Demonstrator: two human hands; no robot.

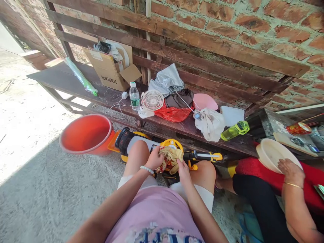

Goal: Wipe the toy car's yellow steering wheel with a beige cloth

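The cloth point(169, 158), cream-yellow with red patches, is bunched up in the air between the person's knees, held by 2 hands. The left hand point(155, 158) grasps its left side, fingers curled in; a string of pale beads point(146, 168) circles that wrist. The right hand point(184, 170) grips the right edge, thumb against the fabric. Just beyond the cloth, partly hidden by it, is the yellow wheel point(179, 144) of a black and yellow toy point(124, 140). Left of the toy stands a red tub point(73, 151) on the ground.

Past the toy runs a long dark surface point(54, 75). From left to right it carries a green-ended packet point(81, 76), an open box point(108, 75), a water bottle point(135, 98), a fan point(152, 100), a silver umbrella point(165, 79) by a red bag point(174, 114), a pink basin point(205, 102), a white bag point(210, 126) and a green bottle point(234, 131) lying tilted. At far right, another person's hand point(291, 170) is on a pale bowl point(269, 157).
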